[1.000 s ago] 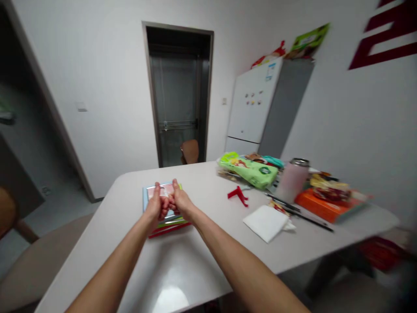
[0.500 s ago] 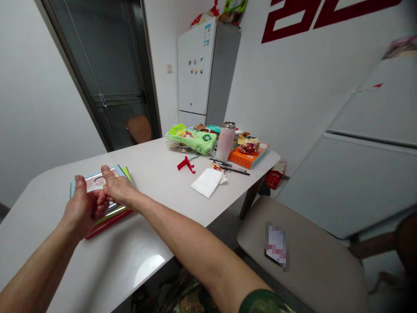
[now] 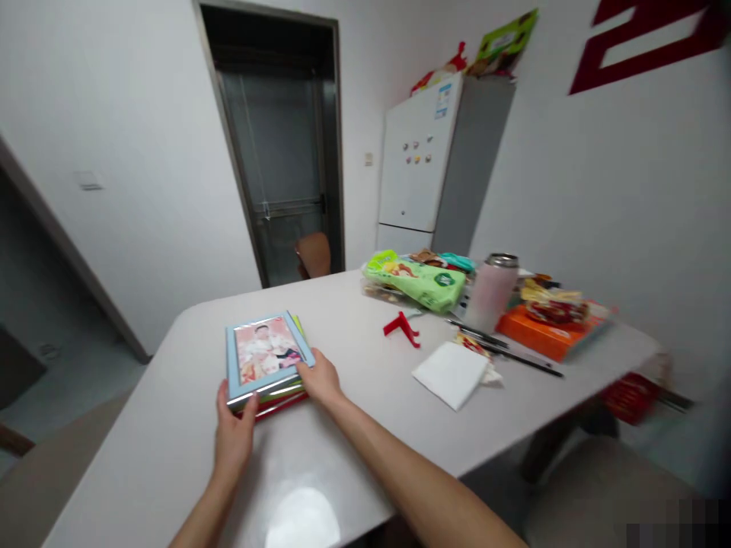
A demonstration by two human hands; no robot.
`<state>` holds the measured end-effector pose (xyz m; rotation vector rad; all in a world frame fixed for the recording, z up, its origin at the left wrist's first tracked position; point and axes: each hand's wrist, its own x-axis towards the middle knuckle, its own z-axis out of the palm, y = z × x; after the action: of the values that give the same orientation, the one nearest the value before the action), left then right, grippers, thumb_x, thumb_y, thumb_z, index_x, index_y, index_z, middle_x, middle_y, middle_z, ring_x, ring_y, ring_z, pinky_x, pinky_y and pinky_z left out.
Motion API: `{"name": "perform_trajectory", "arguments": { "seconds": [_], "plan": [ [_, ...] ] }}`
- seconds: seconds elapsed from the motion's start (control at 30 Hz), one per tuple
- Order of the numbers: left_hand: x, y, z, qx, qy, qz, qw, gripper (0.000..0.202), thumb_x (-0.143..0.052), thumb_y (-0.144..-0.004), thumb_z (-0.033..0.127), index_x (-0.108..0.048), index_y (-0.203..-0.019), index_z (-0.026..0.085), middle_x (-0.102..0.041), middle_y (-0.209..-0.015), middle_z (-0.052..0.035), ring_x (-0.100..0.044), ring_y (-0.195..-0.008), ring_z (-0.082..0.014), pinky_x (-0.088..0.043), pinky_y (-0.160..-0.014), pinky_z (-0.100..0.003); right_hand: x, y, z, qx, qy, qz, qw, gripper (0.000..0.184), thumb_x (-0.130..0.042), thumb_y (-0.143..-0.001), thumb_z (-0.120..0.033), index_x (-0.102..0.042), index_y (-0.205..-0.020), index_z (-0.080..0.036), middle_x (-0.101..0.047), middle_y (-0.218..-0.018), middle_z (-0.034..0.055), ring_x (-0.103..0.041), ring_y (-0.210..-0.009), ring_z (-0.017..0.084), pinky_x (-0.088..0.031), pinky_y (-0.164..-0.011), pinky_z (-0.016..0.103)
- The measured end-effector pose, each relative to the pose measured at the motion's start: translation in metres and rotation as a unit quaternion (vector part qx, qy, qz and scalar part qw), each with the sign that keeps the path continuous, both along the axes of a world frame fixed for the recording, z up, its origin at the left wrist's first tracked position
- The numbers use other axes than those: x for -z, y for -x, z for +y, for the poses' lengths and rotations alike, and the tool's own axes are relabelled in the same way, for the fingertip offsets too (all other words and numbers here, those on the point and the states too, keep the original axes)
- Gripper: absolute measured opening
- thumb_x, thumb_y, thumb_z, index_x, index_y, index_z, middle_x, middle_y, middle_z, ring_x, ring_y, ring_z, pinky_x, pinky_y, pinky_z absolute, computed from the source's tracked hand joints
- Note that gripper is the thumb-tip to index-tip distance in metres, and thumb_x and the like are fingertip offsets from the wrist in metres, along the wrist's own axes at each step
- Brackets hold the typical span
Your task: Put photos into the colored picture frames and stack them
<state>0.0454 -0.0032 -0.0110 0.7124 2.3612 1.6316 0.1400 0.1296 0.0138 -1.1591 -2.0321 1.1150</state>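
A light blue photo frame [image 3: 231, 358] with a picture of a person in it lies on top of a small stack on the table. Beneath it show the edges of a green frame [image 3: 279, 396] and a red frame [image 3: 282, 407]. My left hand [image 3: 234, 434] holds the near left corner, its thumb at the front edge and fingers along the side. At the near right corner, my right hand [image 3: 320, 379] grips the blue frame with the thumb on top; its other fingers are mostly hidden.
On the white table [image 3: 354, 457] to the right lie a red plastic hook-like piece [image 3: 403, 327], folded white tissue [image 3: 451, 374], pens [image 3: 525, 358], a green snack bag [image 3: 419, 281], a pink bottle [image 3: 492, 293] and an orange box [image 3: 540, 332]. A brown chair [image 3: 314, 255] stands behind.
My hands were close together over the stack, thumbs raised; now they are apart and lowered onto the blue frame's near corners. The camera view has swung left.
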Motion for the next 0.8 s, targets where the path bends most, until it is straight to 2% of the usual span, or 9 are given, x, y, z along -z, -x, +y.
{"name": "perform_trajectory", "arguments": {
  "seconds": [0.1,0.23,0.33,0.4,0.5,0.6,0.67,0.73,0.8],
  "plan": [
    [0.001,0.008,0.016,-0.006,-0.022,-0.005,1.000,0.065,-0.048,-0.077,0.041,-0.016,-0.130,0.020,-0.043,-0.125,-0.0091,-0.044,-0.111,-0.0235,-0.034,-0.091,-0.031,0.006,0.018,0.014,0.026,-0.006,0.013,1.000,0.045,-0.042,-0.074,-0.035,-0.045,-0.113,-0.012,-0.058,-0.107,0.0117,-0.054,-0.097,0.021,-0.039,-0.081,0.029],
    [-0.005,0.030,0.035,0.011,-0.044,-0.015,0.999,0.061,-0.046,-0.078,0.039,-0.021,-0.129,0.015,-0.040,-0.127,-0.0115,-0.040,-0.114,-0.0229,-0.032,-0.093,-0.029,0.000,0.035,0.034,0.045,-0.016,0.045,0.998,0.054,-0.047,-0.069,-0.040,-0.047,-0.110,-0.005,-0.055,-0.109,0.0189,-0.053,-0.099,0.027,-0.038,-0.084,0.037],
    [-0.008,0.040,0.040,0.025,-0.055,-0.023,0.998,0.060,-0.045,-0.078,0.038,-0.023,-0.128,0.012,-0.033,-0.132,-0.0119,-0.031,-0.121,-0.0213,-0.026,-0.097,-0.027,-0.009,0.038,0.036,0.058,-0.027,0.089,0.994,0.051,-0.052,-0.063,-0.040,-0.054,-0.103,-0.009,-0.060,-0.101,0.0168,-0.053,-0.096,0.030,-0.038,-0.083,0.040],
    [-0.009,0.040,0.037,0.031,-0.063,-0.026,0.997,0.061,-0.046,-0.078,0.036,-0.023,-0.128,0.010,-0.028,-0.134,-0.0127,-0.023,-0.124,-0.0207,-0.019,-0.099,-0.027,-0.016,0.038,0.031,0.073,-0.030,0.133,0.988,0.052,-0.053,-0.061,-0.040,-0.053,-0.104,-0.012,-0.060,-0.102,0.0145,-0.053,-0.096,0.030,-0.038,-0.084,0.040],
    [-0.014,0.031,0.028,0.052,-0.077,-0.033,0.995,0.058,-0.049,-0.075,0.037,-0.031,-0.124,0.010,-0.029,-0.134,-0.0124,-0.012,-0.127,-0.0212,-0.009,-0.102,-0.029,-0.034,0.036,0.019,0.082,-0.016,0.218,0.972,0.059,-0.048,-0.066,-0.041,-0.041,-0.117,-0.011,-0.059,-0.103,0.0112,-0.057,-0.092,0.023,-0.045,-0.078,0.031],
    [-0.027,0.017,0.017,0.101,-0.106,-0.053,0.988,0.061,-0.050,-0.073,0.043,-0.035,-0.124,0.012,-0.034,-0.132,-0.0105,-0.020,-0.125,-0.0217,-0.013,-0.101,-0.028,-0.063,0.026,0.000,0.070,0.004,0.285,0.956,0.060,-0.040,-0.073,-0.040,-0.030,-0.124,-0.010,-0.061,-0.097,0.0079,-0.061,-0.078,0.016,-0.050,-0.067,0.025],
    [-0.040,0.006,0.009,0.138,-0.132,-0.078,0.978,0.066,-0.048,-0.073,0.049,-0.031,-0.126,0.015,-0.035,-0.131,-0.0085,-0.029,-0.121,-0.0217,-0.020,-0.099,-0.028,-0.082,0.009,-0.020,0.053,0.008,0.330,0.943,0.057,-0.041,-0.075,-0.040,-0.032,-0.124,-0.013,-0.063,-0.093,0.0062,-0.062,-0.074,0.015,-0.051,-0.064,0.025],
    [-0.054,-0.007,0.000,0.168,-0.151,-0.110,0.968,0.067,-0.040,-0.075,0.056,-0.027,-0.128,0.018,-0.037,-0.131,-0.0063,-0.035,-0.117,-0.0226,-0.026,-0.096,-0.033,-0.093,-0.016,-0.047,0.021,-0.010,0.385,0.923,0.053,-0.046,-0.074,-0.038,-0.039,-0.121,-0.016,-0.063,-0.094,0.0062,-0.062,-0.076,0.016,-0.052,-0.065,0.026],
    [-0.068,-0.023,-0.012,0.199,-0.177,-0.164,0.950,0.062,-0.027,-0.077,0.060,-0.028,-0.127,0.023,-0.039,-0.129,-0.0039,-0.037,-0.116,-0.0238,-0.031,-0.092,-0.040,-0.092,-0.045,-0.077,-0.012,-0.097,0.370,0.924,0.045,-0.053,-0.072,-0.033,-0.047,-0.115,-0.020,-0.063,-0.099,0.0055,-0.061,-0.084,0.017,-0.051,-0.071,0.025]
  ]
}}
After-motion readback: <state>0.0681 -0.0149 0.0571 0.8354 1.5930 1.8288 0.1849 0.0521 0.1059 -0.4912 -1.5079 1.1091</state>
